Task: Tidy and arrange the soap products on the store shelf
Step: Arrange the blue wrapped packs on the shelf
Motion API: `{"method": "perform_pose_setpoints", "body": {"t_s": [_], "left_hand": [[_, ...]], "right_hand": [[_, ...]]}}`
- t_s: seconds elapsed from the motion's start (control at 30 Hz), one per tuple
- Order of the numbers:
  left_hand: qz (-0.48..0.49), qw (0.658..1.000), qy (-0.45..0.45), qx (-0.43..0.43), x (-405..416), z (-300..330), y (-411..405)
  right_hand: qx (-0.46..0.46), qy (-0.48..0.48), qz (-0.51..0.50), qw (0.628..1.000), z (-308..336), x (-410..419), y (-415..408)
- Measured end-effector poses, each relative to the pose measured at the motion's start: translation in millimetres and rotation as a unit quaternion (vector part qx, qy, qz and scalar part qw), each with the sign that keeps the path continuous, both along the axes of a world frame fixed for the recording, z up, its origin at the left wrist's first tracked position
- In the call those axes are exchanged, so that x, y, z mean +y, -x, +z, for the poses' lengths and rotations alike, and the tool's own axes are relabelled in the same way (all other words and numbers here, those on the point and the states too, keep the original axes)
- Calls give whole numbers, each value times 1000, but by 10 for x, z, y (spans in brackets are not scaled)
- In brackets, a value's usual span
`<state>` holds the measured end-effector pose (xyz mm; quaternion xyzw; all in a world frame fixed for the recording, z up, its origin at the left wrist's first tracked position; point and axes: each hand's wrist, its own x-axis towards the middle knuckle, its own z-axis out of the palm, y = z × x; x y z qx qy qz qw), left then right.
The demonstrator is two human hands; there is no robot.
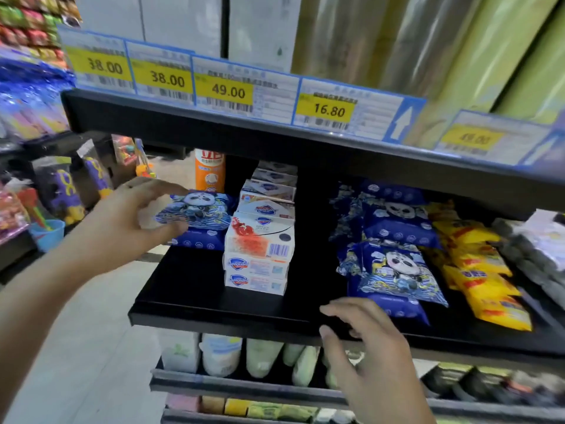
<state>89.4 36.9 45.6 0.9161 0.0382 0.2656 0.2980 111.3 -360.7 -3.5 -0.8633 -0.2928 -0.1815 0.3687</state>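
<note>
- The panda-print soap pack (195, 211) sits left of centre in the frame, held just above another blue pack (198, 240) at the left end of the black shelf (214, 304), close beside the stack of white soap boxes (260, 249).
- The left hand (134, 215) grips it by its left end, fingers over the top edge and thumb underneath, so the pack is firmly pinched.
- Its long axis runs roughly left to right across the frame, lying nearly flat, with the printed panda face turned up and toward the camera; whether it already touches the pack below is hard to tell through the blur.
- The step in hand looks like stacking this pack onto the left-hand pile beside the boxes.
- The next move probably calls for lowering it square onto the blue pack, edges aligned, then letting go without nudging the box stack.
- The right hand (367, 341) hovers at lower centre-right, in front of the shelf's front lip, fingers spread and holding nothing.
- Right of centre lies a looser heap of matching panda packs (394, 264), tilted and overlapping, which likely want the same treatment.
- Further right are yellow packets (477, 270), also slumped.
- Yellow price tags (229, 91) line the shelf edge above.
</note>
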Motion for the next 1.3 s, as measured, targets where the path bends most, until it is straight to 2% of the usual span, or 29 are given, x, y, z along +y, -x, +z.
{"method": "perform_pose_setpoints", "body": {"t_s": [0.07, 0.17, 0.3, 0.4, 0.5, 0.67, 0.73, 0.83, 0.93, 1.07, 1.13, 1.3], "left_hand": [[-5, 999, 29, -31, -267, -94, 219], [-23, 998, 27, -41, -805, -277, 450], [-59, 997, 34, -27, -1606, -422, 503], [-68, 996, 53, -1, -2028, -567, 400], [-48, 996, 66, 23, -2286, -684, 283], [-6, 997, 15, 71, -2460, -829, 207], [4, 995, 56, 82, -2467, -790, 204], [23, 976, 208, 54, -2547, -612, 219], [24, 951, 307, 29, -2714, -338, 210], [-61, 878, 463, 105, -2999, -23, 170], [-104, 849, 501, 130, -3117, 30, 138], [-112, 834, 531, 100, -3225, -1, 130]], "right_hand": [[-36, -48, -35, 998, 80, -157, -69], [-83, -95, -105, 986, 178, -440, -218], [-47, -81, -163, 982, 274, -749, -438], [55, -30, -106, 992, 321, -901, -637], [153, -38, -27, 987, 306, -951, -796], [112, -54, -25, 992, 220, -991, -972], [95, -58, -30, 993, 205, -996, -976], [54, -89, -22, 994, 182, -1020, -900], [13, -134, 6, 991, 164, -1034, -716], [-56, -151, 69, 985, 137, -1044, -478], [-73, -133, 92, 984, 115, -1051, -397], [-38, -119, 121, 985, 123, -1113, -250]]}}
